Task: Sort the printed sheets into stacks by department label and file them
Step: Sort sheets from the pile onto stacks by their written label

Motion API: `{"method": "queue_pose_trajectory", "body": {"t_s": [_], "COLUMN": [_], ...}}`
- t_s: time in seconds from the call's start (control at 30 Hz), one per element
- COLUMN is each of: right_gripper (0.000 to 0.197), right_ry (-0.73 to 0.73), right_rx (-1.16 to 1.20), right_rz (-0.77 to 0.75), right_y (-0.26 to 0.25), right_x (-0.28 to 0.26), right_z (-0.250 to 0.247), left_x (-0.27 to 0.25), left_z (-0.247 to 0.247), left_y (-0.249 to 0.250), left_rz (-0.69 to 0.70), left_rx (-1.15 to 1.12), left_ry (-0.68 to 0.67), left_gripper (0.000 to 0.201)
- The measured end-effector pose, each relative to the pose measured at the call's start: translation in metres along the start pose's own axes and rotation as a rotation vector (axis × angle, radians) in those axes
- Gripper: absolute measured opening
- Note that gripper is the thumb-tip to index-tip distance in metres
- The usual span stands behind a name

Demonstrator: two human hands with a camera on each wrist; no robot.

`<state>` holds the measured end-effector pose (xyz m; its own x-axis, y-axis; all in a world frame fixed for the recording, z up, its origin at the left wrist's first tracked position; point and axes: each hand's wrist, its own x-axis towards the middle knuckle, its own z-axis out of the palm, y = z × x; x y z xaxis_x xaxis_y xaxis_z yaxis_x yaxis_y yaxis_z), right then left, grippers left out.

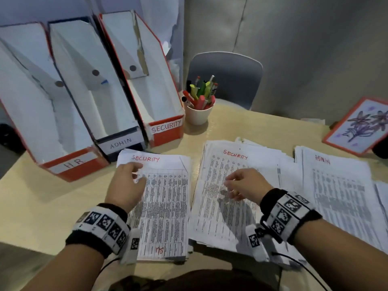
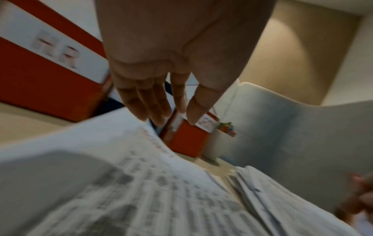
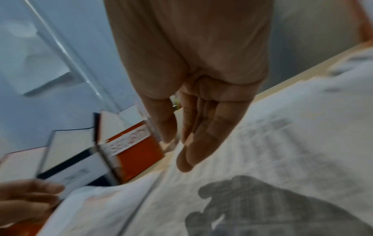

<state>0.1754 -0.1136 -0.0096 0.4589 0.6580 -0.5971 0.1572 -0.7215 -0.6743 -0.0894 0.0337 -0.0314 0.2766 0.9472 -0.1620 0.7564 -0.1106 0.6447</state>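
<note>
Three stacks of printed sheets lie on the table. A small stack headed SECURITY [image 1: 165, 198] lies at the left, a thick pile with SECURITY on top [image 1: 237, 192] sits in the middle, and a stack headed ADMIN [image 1: 340, 185] lies at the right. My left hand [image 1: 128, 181] hovers over the small stack's upper left part, fingers relaxed and straight [image 2: 153, 110], holding nothing. Above the middle pile my right hand [image 1: 241, 183] hangs with loose fingers [image 3: 193, 143], casting a shadow on the paper. Three file boxes stand behind: HR [image 1: 69, 162], ADMIN [image 1: 119, 143], SECURITY [image 1: 165, 129].
A white cup of pens and markers [image 1: 199, 106] stands right of the SECURITY box. A framed flower drawing [image 1: 359, 127] lies at the far right. A grey chair [image 1: 226, 78] stands behind the table. Bare tabletop [image 1: 52, 202] shows at the front left.
</note>
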Motion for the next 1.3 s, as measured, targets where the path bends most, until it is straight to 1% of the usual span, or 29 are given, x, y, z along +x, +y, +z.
{"method": "queue_pose_trajectory", "body": {"t_s": [0.03,0.1,0.17,0.23,0.3,0.37,0.43,0.5,0.53,0.67,0.9,0.97,1.0,1.1,1.17,1.2,1.27,1.3], "right_gripper": [0.007,0.004,0.006,0.008,0.011,0.014,0.007,0.023,0.028,0.033,0.026,0.02,0.021,0.038,0.041,0.038,0.021,0.017], "right_ry": [0.044,0.13,0.202,0.256,0.3,0.339,0.348,0.334,0.329,0.334,0.358,0.35,0.345,0.336,0.347,0.361,0.411,0.448], "right_rx": [-0.005,0.004,0.031,0.026,0.009,0.021,0.049,0.098,0.109,0.106,0.169,0.163,0.165,0.169,0.121,0.09,0.043,0.042], "right_rz": [0.023,0.094,0.178,0.239,0.273,0.285,0.287,0.286,0.285,0.261,0.171,0.157,0.152,0.136,0.156,0.17,0.17,0.164], "right_y": [0.011,0.035,0.059,0.077,0.089,0.098,0.101,0.106,0.106,0.107,0.112,0.116,0.118,0.121,0.122,0.123,0.127,0.131], "right_x": [0.001,0.001,-0.002,-0.007,-0.01,-0.009,-0.008,-0.005,-0.004,-0.006,-0.003,-0.004,-0.005,-0.007,-0.008,-0.009,-0.008,-0.007], "right_z": [-0.013,-0.038,-0.056,-0.067,-0.069,-0.069,-0.065,-0.062,-0.061,-0.06,-0.054,-0.054,-0.055,-0.061,-0.065,-0.067,-0.072,-0.075], "left_x": [-0.002,-0.006,-0.007,-0.006,-0.003,-0.001,0.001,0.001,0.001,-0.003,-0.008,-0.008,-0.009,-0.009,-0.009,-0.008,-0.006,-0.007], "left_z": [0.009,0.031,0.054,0.073,0.087,0.097,0.104,0.109,0.11,0.112,0.115,0.116,0.116,0.117,0.118,0.119,0.121,0.121], "left_y": [0.012,0.032,0.047,0.056,0.061,0.065,0.067,0.069,0.069,0.067,0.066,0.067,0.067,0.066,0.063,0.061,0.059,0.059], "left_rz": [0.035,0.076,0.071,0.025,-0.01,-0.032,-0.051,-0.074,-0.09,-0.163,-0.187,-0.21,-0.231,-0.258,-0.242,-0.235,-0.227,-0.227], "left_rx": [-0.027,-0.057,-0.07,-0.091,-0.092,-0.092,-0.098,-0.106,-0.115,-0.174,-0.212,-0.26,-0.308,-0.357,-0.332,-0.323,-0.305,-0.301], "left_ry": [-0.074,-0.243,-0.389,-0.481,-0.518,-0.516,-0.507,-0.512,-0.516,-0.517,-0.482,-0.469,-0.463,-0.424,-0.408,-0.405,-0.398,-0.394], "left_gripper": [0.025,0.019,0.018,0.019,0.023,0.023,0.023,0.022,0.023,0.025,0.03,0.031,0.032,0.029,0.023,0.02,0.018,0.017]}}
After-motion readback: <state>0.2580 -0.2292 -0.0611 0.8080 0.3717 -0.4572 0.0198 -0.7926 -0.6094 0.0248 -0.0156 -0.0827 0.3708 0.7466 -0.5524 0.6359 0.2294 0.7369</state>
